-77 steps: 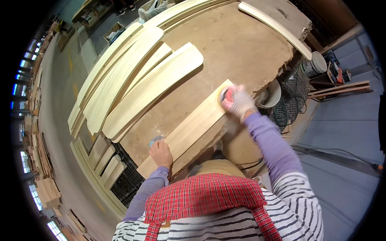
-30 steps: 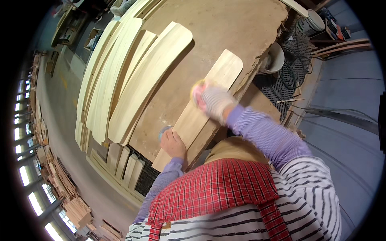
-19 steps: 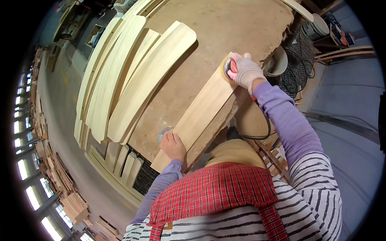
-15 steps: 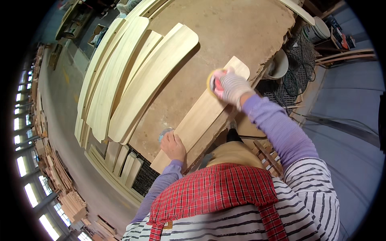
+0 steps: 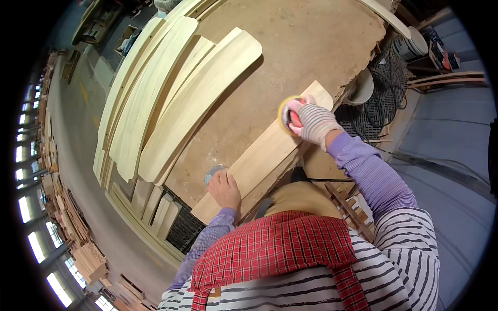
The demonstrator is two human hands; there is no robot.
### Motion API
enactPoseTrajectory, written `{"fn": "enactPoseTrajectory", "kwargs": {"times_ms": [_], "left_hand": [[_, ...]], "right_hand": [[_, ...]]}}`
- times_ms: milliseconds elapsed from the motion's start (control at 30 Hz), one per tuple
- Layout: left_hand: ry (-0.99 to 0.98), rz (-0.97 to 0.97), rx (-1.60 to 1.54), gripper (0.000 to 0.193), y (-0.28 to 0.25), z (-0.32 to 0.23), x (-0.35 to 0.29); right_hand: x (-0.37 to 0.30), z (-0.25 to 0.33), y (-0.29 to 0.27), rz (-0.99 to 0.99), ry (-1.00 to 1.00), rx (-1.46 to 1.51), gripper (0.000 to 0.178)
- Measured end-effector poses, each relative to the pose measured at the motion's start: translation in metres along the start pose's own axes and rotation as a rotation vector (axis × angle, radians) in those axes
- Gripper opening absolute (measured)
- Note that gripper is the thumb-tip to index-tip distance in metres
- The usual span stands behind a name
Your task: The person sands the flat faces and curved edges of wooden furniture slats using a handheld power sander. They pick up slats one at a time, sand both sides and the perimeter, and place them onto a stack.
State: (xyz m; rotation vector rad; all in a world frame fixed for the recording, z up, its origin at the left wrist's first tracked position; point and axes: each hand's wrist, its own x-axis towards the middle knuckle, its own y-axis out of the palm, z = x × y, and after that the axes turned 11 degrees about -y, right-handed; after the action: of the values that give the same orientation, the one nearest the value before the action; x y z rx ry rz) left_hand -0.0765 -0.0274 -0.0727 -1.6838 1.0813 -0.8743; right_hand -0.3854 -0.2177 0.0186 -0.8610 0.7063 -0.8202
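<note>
A pale wooden board (image 5: 264, 150) with one rounded end lies slantwise along the near edge of the worktable. My right hand (image 5: 315, 122), in a striped glove, is closed around a round palm sander (image 5: 286, 115) with a yellow rim and a red part. The sander rests on the board near its rounded far end. My bare left hand (image 5: 224, 189) lies flat on the nearer end, fingers stretched toward the board's far edge. Just beyond its fingertips is a small bluish-grey disc (image 5: 213, 173), partly covered by the hand.
Several curved pale boards (image 5: 202, 109) overlap on the left of the brown worktable (image 5: 311, 41), whose right edge is ragged. White buckets (image 5: 362, 87) and dark hoses (image 5: 381, 111) stand to the right. More wooden strips (image 5: 163, 215) sit lower left.
My right hand and the sander have shifted slightly right and down in view, and their blur has lessened. The whole view has moved a little. My left hand stays on the board.
</note>
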Motion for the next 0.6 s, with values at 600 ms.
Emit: {"fn": "enactPoseTrajectory", "kwargs": {"times_ms": [600], "left_hand": [[0.043,0.061,-0.022,0.027,0.002,-0.002,0.002]], "right_hand": [[0.036,-0.048,-0.056,-0.217,0.43,0.041,0.05]]}}
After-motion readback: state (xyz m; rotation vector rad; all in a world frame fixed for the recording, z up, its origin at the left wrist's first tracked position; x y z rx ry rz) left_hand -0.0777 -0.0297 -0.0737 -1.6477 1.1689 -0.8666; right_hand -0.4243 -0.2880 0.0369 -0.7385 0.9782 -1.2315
